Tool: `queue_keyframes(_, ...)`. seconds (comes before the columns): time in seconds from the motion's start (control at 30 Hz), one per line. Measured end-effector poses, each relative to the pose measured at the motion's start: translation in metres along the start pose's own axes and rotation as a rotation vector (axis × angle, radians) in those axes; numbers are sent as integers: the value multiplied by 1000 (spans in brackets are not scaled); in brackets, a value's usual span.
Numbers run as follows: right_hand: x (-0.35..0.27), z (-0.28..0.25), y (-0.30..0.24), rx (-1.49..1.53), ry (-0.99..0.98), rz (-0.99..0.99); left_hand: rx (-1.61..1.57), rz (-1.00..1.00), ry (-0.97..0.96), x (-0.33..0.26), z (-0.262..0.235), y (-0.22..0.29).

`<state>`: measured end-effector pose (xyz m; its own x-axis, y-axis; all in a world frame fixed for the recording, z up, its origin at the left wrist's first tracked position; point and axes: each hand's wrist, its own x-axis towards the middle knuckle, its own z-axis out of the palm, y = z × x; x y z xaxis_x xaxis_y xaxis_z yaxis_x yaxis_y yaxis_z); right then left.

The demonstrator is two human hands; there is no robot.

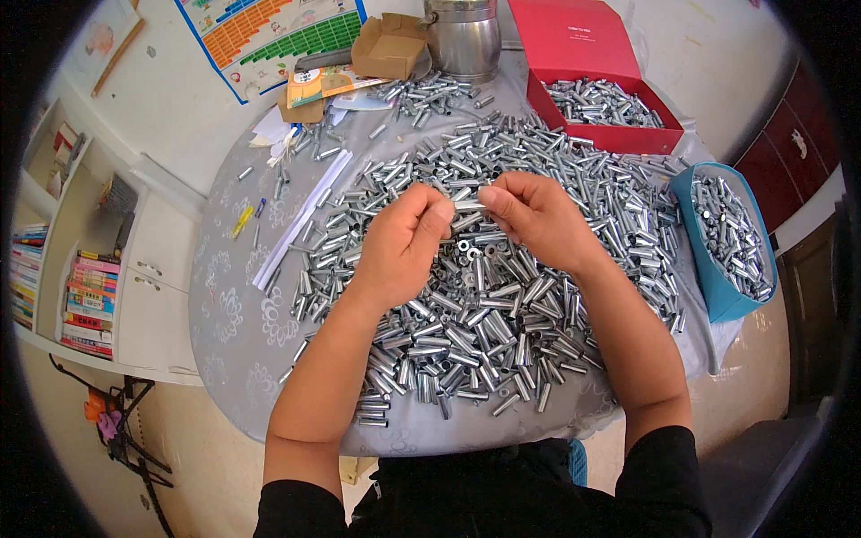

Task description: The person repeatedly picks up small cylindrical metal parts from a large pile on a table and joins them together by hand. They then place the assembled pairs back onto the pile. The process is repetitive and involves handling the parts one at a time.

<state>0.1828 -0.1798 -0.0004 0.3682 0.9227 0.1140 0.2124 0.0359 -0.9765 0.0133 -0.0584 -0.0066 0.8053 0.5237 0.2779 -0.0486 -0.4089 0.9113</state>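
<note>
Over the middle of a large heap of shiny metal tubes (466,336), my two hands come together. Between them lies a short silver metal tube (467,206), roughly level. My left hand (406,238) pinches its left end between thumb and fingers. At the other end, the thumb and forefinger of my right hand (536,220) are closed on it. My fingertips cover both ends, so whether a second part sits inside cannot be seen. Below the fingers, a few washers (465,250) lie among the tubes, and long thin bolts are mixed in farther back.
An open red box (619,136) of metal parts stands at the back right, a blue bin (717,285) of them at the right edge. At the back are a steel pot (464,40) and a cardboard box (388,47). A white strip (303,220) and yellow pen (242,221) lie left.
</note>
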Motion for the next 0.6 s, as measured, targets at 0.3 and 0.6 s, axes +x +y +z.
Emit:
queue_keyframes(0.3,-2,5,-4,124,5,-6,-99,-52,-33,1,-3,5)
queue_keyframes(0.6,0,8,0,158,7,-25,-67,-82,-63,1,-10,4)
